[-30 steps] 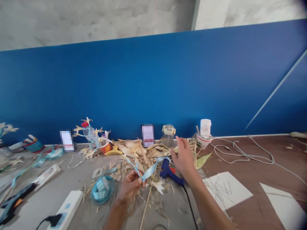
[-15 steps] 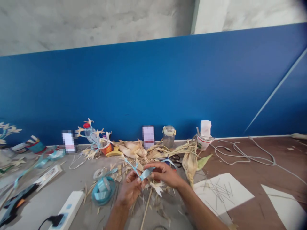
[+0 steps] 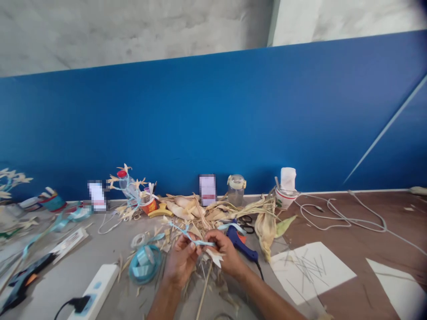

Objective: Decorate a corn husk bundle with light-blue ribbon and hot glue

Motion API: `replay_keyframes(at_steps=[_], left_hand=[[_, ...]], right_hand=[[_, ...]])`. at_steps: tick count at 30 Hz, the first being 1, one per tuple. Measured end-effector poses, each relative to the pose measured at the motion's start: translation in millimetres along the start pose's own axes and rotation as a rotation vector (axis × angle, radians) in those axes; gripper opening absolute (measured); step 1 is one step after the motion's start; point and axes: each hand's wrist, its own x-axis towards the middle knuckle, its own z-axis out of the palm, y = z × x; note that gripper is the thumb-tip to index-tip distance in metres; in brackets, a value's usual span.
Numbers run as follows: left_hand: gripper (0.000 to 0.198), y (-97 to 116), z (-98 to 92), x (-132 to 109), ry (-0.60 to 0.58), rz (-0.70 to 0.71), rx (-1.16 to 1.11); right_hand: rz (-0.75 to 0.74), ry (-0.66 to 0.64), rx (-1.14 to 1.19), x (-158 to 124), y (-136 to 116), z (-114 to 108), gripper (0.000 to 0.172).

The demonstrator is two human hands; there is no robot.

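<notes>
My left hand (image 3: 183, 258) pinches a thin stem wrapped in light blue ribbon (image 3: 179, 228), whose upper part slants up to the left. From that hand the ribbon's loose end (image 3: 205, 243) stretches across to my right hand (image 3: 226, 252), which grips it between thumb and fingers. A pale husk flower (image 3: 214, 257) shows just below the right fingers; whether they touch it I cannot tell. Behind the hands spreads a heap of dry corn husks (image 3: 187, 206). A roll of light blue ribbon (image 3: 144, 265) lies left of my left hand.
Right of my hands lies a blue glue gun (image 3: 242, 244), with scissors (image 3: 247, 224) behind it. Paper with thin wires (image 3: 310, 271) is at the right. A white power strip (image 3: 96, 291) sits front left. A lidded jar (image 3: 236, 190) and a phone (image 3: 207, 190) stand by the blue partition.
My right hand has turned and lowered slightly, and the ribbon between the hands is now drawn narrower and flatter. The blue glue gun has come into sight beside the right hand.
</notes>
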Motion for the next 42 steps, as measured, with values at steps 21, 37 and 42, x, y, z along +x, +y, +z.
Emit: replay_keyframes(at_steps=[21, 37, 42], left_hand=[[0.018, -3, 12.1, 0, 0.069, 0.052, 0.179], [0.017, -21, -6.7, 8, 0.161, 0.092, 0.375], [0.020, -20, -3.8, 5, 0.141, 0.048, 0.313]], right_hand=[[0.114, 0.153, -0.051, -1, -8, 14, 0.036], [-0.059, 0.096, -0.824, -4, -22, 9, 0.026], [-0.070, 0.082, -0.924, -5, -21, 8, 0.027]])
